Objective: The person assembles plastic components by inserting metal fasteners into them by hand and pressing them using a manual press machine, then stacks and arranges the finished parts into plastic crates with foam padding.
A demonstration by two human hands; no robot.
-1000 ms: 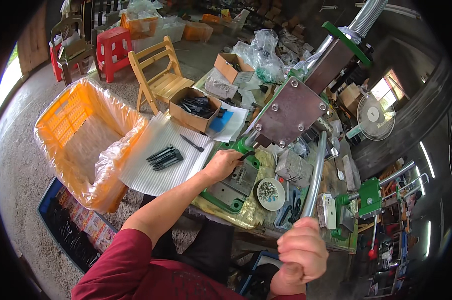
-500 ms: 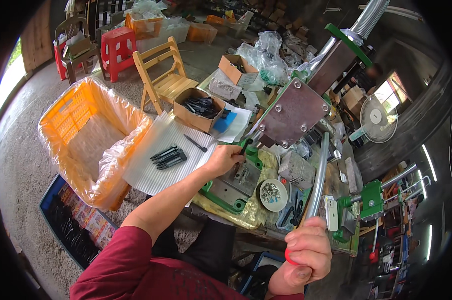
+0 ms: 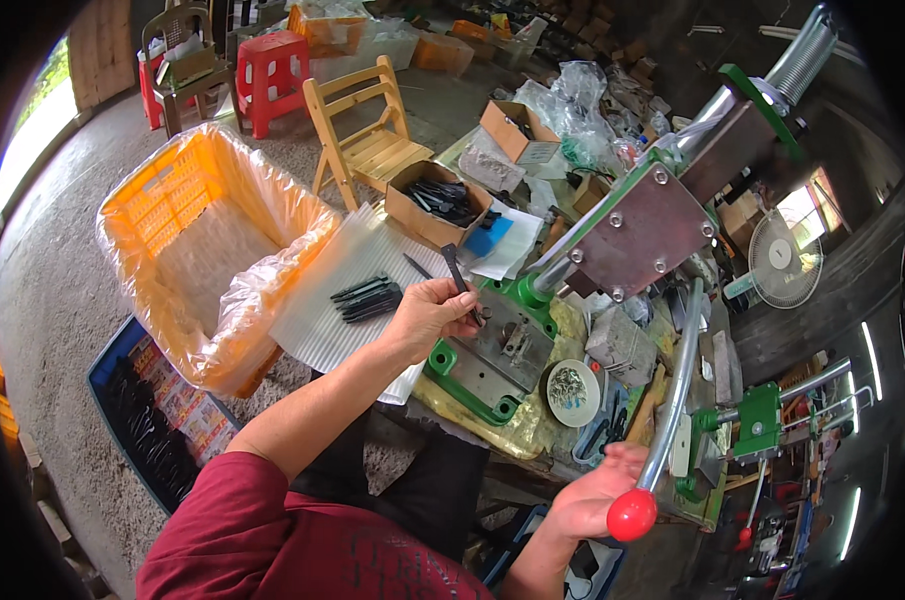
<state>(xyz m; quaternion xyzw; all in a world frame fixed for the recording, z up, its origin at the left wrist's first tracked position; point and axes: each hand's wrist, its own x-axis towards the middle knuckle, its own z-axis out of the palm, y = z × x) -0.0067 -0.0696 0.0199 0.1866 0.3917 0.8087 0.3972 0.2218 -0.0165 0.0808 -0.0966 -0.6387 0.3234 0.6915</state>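
Note:
My left hand (image 3: pixel 430 318) is closed round a slim black handle-like piece (image 3: pixel 453 266), which sticks up past the fingers, over the left side of the green press base (image 3: pixel 448 360). My right hand (image 3: pixel 594 496) is open, palm up with fingers apart, beside the red ball knob (image 3: pixel 631 515) on the press's metal lever (image 3: pixel 678 390). Whether the palm touches the knob, I cannot tell. Above the base stands the hand press (image 3: pixel 637 238), with a bolted steel plate. Several similar black pieces (image 3: pixel 367 299) lie on a white foam sheet (image 3: pixel 312 318) to the left.
A cardboard box (image 3: pixel 422 215) of black pieces stands beyond the foam sheet. Right of the base sit a bowl (image 3: pixel 552 413) of small metal parts and a grey block (image 3: pixel 622 343). An orange crate (image 3: pixel 162 205) lined with plastic and a blue bin (image 3: pixel 107 375) stand left.
My right hand has let go of the lever knob and opened. My left hand has drawn back from under the press with the black piece, now tilted upward. The view has shifted.

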